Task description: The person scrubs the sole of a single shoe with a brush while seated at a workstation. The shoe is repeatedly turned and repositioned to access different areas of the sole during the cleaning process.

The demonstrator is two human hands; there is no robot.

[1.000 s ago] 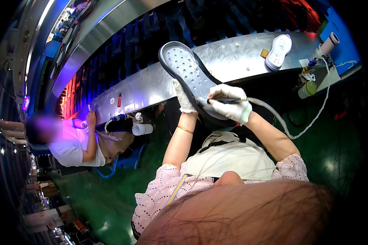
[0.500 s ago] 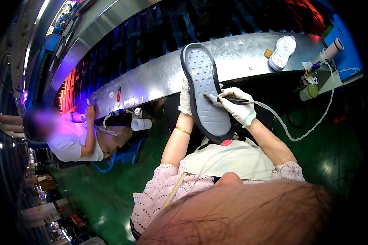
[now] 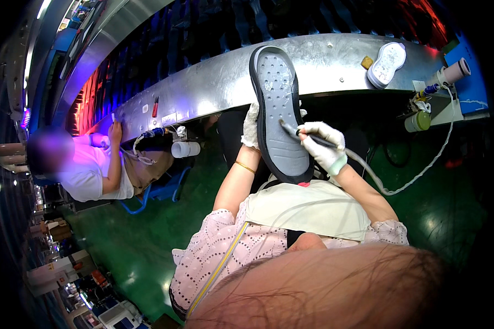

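A grey shoe sole with a raised black rim is held upright in front of me, its inner face, dotted with small dimples, turned up. My left hand, in a white glove, grips its left edge, with most fingers hidden behind it. In my gloved right hand, bare fingertips pinch a dark-handled brush. Its bristle tip meets the middle of the sole, or hovers just over it. From the brush's rear end runs a pale hose. Wet-looking streaks shine on the upper part of the sole.
A metal ledge borders a dark conveyor. On it lie a white sole, a small yellowish block and a red tool. A tube fitting and green-capped container hang at right. Another person sits at left.
The brush has swung to a steeper slant, and its bristles look narrower against the sole. My right hand has shifted slightly away from the sole. My left hand keeps its grip.
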